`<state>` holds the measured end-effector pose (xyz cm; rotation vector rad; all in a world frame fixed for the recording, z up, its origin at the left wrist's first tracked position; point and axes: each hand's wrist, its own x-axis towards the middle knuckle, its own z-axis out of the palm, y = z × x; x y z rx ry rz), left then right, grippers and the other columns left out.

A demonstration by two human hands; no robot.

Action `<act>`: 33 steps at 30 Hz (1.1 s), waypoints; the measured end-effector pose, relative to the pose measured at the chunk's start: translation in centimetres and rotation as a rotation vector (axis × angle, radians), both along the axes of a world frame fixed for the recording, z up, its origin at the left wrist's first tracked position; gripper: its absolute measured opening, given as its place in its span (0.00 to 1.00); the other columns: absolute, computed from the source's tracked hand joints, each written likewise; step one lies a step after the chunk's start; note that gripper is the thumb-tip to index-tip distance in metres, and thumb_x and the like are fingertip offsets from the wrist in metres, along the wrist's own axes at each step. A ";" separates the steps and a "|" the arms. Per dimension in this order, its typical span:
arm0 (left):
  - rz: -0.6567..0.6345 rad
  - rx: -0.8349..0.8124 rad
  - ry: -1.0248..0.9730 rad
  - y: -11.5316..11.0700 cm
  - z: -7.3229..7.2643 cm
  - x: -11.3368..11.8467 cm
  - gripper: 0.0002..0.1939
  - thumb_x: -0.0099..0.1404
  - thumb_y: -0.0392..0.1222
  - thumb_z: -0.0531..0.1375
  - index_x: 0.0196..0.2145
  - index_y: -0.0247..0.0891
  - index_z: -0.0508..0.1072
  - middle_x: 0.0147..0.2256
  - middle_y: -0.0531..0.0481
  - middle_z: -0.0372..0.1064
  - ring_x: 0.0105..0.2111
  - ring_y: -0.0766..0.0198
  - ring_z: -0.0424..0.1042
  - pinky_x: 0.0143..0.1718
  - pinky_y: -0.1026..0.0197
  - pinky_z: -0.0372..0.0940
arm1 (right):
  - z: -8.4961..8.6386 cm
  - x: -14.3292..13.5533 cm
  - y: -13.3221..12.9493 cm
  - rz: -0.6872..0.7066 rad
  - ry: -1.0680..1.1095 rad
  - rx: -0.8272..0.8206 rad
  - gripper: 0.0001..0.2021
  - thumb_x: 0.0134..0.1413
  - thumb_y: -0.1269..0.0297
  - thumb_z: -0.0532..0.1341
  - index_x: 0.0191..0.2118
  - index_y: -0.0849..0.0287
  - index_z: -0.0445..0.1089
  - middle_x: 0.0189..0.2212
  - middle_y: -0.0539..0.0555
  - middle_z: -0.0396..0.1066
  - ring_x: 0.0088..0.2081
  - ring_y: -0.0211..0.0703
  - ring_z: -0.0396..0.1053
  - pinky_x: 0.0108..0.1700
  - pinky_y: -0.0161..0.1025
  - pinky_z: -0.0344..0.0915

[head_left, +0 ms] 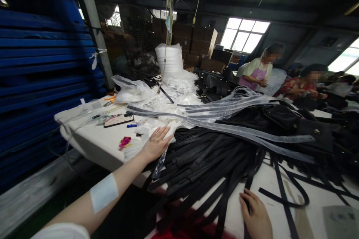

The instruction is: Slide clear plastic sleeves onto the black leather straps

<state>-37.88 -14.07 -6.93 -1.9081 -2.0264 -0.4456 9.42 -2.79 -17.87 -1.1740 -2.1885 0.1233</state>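
My left hand [158,142] lies with its fingers stretched out on a heap of clear plastic bags [134,150], at the left side of a large pile of black straps [193,160]. Lower right, my right hand [257,214] has its fingers curled around a black strap [254,173] that runs down from the pile; part of the grip is hidden. Long clear plastic sleeves [207,119] lie across the top of the pile. A looped black strap [283,199] rests on the white table to the right of that hand.
A phone [119,120], a blue lighter-like item [131,125] and a pink flower-like piece [125,142] lie on the white table [92,145]. A white foam roll [169,59] stands behind. Black bags [305,130] are at right. Two people work beyond; blue stacked panels [45,56] rise left.
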 end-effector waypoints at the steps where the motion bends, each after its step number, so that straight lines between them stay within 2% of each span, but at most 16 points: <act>1: -0.037 -0.036 -0.001 1.1 -0.1 0.4 0.19 0.65 0.37 0.57 0.54 0.43 0.71 0.64 0.42 0.56 0.65 0.52 0.52 0.65 0.46 0.45 | 0.0 0.0 0.0 -0.001 0.006 -0.001 0.17 0.58 0.51 0.55 0.39 0.59 0.73 0.46 0.62 0.72 0.48 0.57 0.69 0.52 0.57 0.65; 5: -0.071 -0.068 -0.012 3.7 -0.2 0.7 0.09 0.62 0.35 0.60 0.39 0.40 0.79 0.59 0.42 0.64 0.62 0.51 0.57 0.64 0.47 0.48 | 0.0 0.2 0.1 -0.009 0.036 -0.029 0.15 0.58 0.53 0.55 0.38 0.58 0.74 0.46 0.61 0.72 0.48 0.56 0.70 0.52 0.56 0.66; 8: -0.056 -0.061 -0.033 4.2 0.2 0.5 0.10 0.64 0.33 0.57 0.32 0.39 0.79 0.54 0.42 0.69 0.59 0.52 0.62 0.64 0.47 0.50 | 0.1 0.2 0.1 -0.026 0.065 -0.048 0.15 0.57 0.54 0.56 0.37 0.58 0.74 0.45 0.61 0.73 0.47 0.56 0.70 0.52 0.56 0.66; 13: 0.037 -0.070 -0.092 3.4 0.7 0.5 0.11 0.66 0.34 0.54 0.35 0.39 0.77 0.51 0.41 0.71 0.53 0.52 0.68 0.57 0.50 0.59 | 0.4 -0.1 -0.2 -0.034 0.091 -0.055 0.14 0.57 0.54 0.56 0.36 0.58 0.75 0.45 0.61 0.73 0.47 0.56 0.70 0.53 0.56 0.65; 18: 0.174 -0.119 -0.182 2.5 1.0 2.0 0.15 0.73 0.41 0.45 0.47 0.40 0.69 0.38 0.44 0.77 0.40 0.56 0.76 0.42 0.58 0.67 | 0.3 -0.1 -0.3 -0.027 0.082 -0.050 0.14 0.57 0.55 0.56 0.37 0.58 0.74 0.46 0.61 0.73 0.48 0.56 0.70 0.53 0.56 0.65; 20: 0.206 -0.154 -0.213 2.6 1.0 2.6 0.16 0.71 0.46 0.50 0.53 0.39 0.64 0.36 0.45 0.77 0.38 0.55 0.77 0.38 0.59 0.67 | 0.3 -0.1 -0.3 -0.026 0.079 -0.041 0.14 0.57 0.55 0.56 0.37 0.58 0.74 0.46 0.61 0.73 0.48 0.56 0.70 0.53 0.56 0.66; 23: 0.236 -0.219 -0.226 3.0 0.9 2.7 0.29 0.62 0.47 0.62 0.57 0.37 0.59 0.38 0.42 0.77 0.39 0.52 0.77 0.37 0.59 0.67 | 0.1 -0.1 -0.2 -0.033 0.079 -0.036 0.14 0.57 0.56 0.56 0.37 0.58 0.74 0.45 0.61 0.73 0.48 0.56 0.70 0.52 0.56 0.66; 25: 0.252 -0.263 -0.212 3.4 0.8 2.2 0.26 0.60 0.43 0.64 0.54 0.35 0.64 0.41 0.39 0.76 0.41 0.50 0.76 0.37 0.57 0.67 | 0.1 -0.1 -0.1 -0.033 0.078 -0.040 0.14 0.57 0.57 0.56 0.37 0.58 0.75 0.46 0.61 0.73 0.48 0.56 0.70 0.53 0.56 0.66; 28: 0.241 -0.322 -0.176 3.8 0.7 1.4 0.09 0.64 0.40 0.60 0.41 0.34 0.73 0.39 0.40 0.75 0.41 0.53 0.75 0.40 0.55 0.68 | 0.1 -0.1 -0.1 -0.030 0.080 -0.047 0.14 0.57 0.56 0.56 0.36 0.59 0.75 0.45 0.61 0.73 0.48 0.56 0.71 0.53 0.56 0.66; 31: 0.218 -0.358 -0.148 4.0 0.8 1.0 0.10 0.68 0.43 0.57 0.37 0.33 0.73 0.38 0.45 0.74 0.38 0.59 0.74 0.41 0.53 0.68 | 0.1 -0.2 -0.1 -0.032 0.093 -0.049 0.14 0.57 0.56 0.56 0.36 0.58 0.75 0.45 0.61 0.73 0.48 0.57 0.71 0.53 0.56 0.66; 33: 0.203 -0.361 -0.140 4.0 1.0 1.0 0.09 0.68 0.41 0.57 0.36 0.32 0.74 0.37 0.46 0.74 0.37 0.60 0.74 0.41 0.53 0.69 | 0.0 -0.2 -0.1 -0.037 0.103 -0.051 0.14 0.57 0.55 0.56 0.36 0.58 0.75 0.45 0.61 0.73 0.48 0.56 0.71 0.53 0.56 0.66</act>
